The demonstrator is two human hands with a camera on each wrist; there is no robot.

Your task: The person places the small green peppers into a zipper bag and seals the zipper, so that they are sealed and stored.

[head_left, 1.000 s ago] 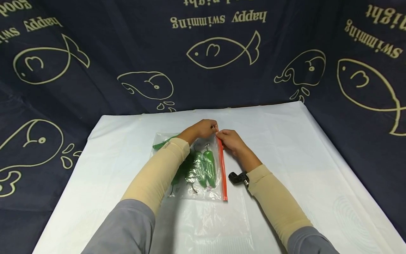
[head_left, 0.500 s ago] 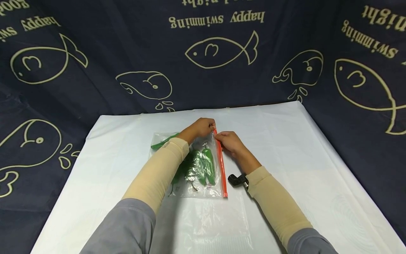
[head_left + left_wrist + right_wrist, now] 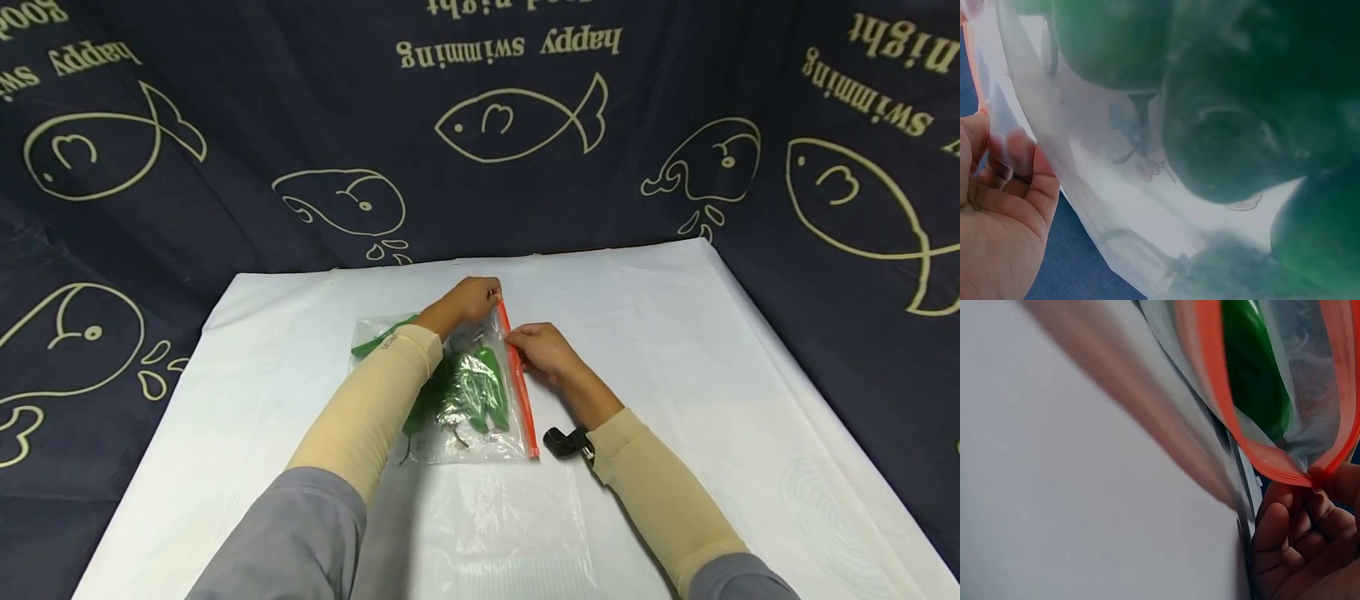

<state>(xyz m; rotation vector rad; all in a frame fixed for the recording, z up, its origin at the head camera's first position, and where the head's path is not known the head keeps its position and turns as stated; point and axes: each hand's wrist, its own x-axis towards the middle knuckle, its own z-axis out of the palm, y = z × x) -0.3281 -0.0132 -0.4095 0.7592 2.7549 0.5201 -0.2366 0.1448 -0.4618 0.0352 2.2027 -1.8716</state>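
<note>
A clear zip bag (image 3: 504,452) lies on the white table, its red zip strip (image 3: 523,400) along the right side. Several long green peppers (image 3: 491,387) show through the plastic. My left hand (image 3: 476,298) pinches the far end of the strip; in the left wrist view, that hand (image 3: 1007,206) holds the bag's edge between thumb and fingers. Partway down the strip my right hand (image 3: 546,348) pinches the red edges together. In the right wrist view the two red edges (image 3: 1266,462) part beyond these fingertips, and the mouth gapes there with a green pepper (image 3: 1254,369) inside.
A sheet of clear plastic (image 3: 517,533) lies flat on the near part of the table (image 3: 750,400). A black wrist-worn device (image 3: 566,443) sticks out at my right cuff. Dark blue fabric (image 3: 525,200) with fish drawings hangs behind the table.
My right hand has slid toward me along the red strip, away from my left hand. My left hand and the strip's far end have shifted slightly left.
</note>
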